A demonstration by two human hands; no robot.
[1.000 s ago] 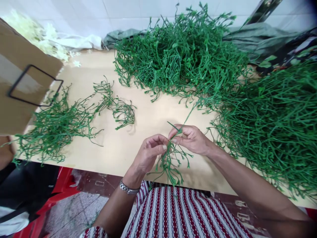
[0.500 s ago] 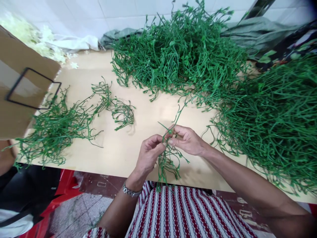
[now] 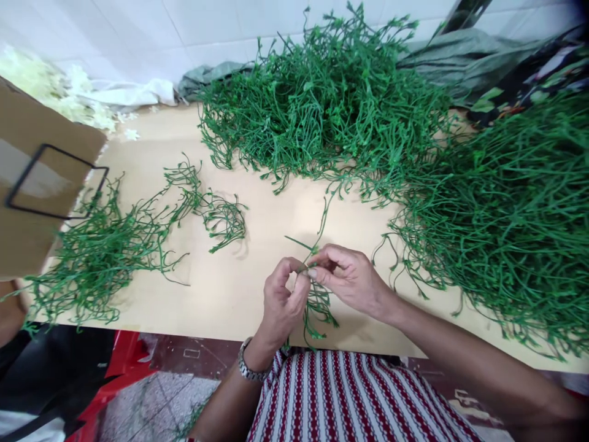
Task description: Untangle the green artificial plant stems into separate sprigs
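Head view: at lower centre, pinches a branched green sprig (image 3: 319,307) with both hands, thumb and forefinger of the left hand (image 3: 285,294) pressed together at the gathered stems, those of the right hand (image 3: 352,279) closed tightly beside them, almost tip to tip. Lies right between the fingertips, equally close to both hands. Runs lengthwise roughly up and down the frame: above the fingers, tilting to the upper right along a thin stem (image 3: 323,218), with a straight stub (image 3: 298,242) pointing to the upper left; below, hanging in branched tips toward the near edge of the table (image 3: 216,301).

Farther out, left of centre, a small clump (image 3: 227,221); at left, a loose pile (image 3: 99,255) beside a cardboard box (image 3: 41,129). Across the top centre, a large heap (image 3: 322,110); at right, a second heap (image 3: 515,233), cut off by the frame.

Hidden behind the fingers: the exact spot of the grip. Cannot tell whether the thin stem joins the hanging tips. Cut off at the left edge: the box.
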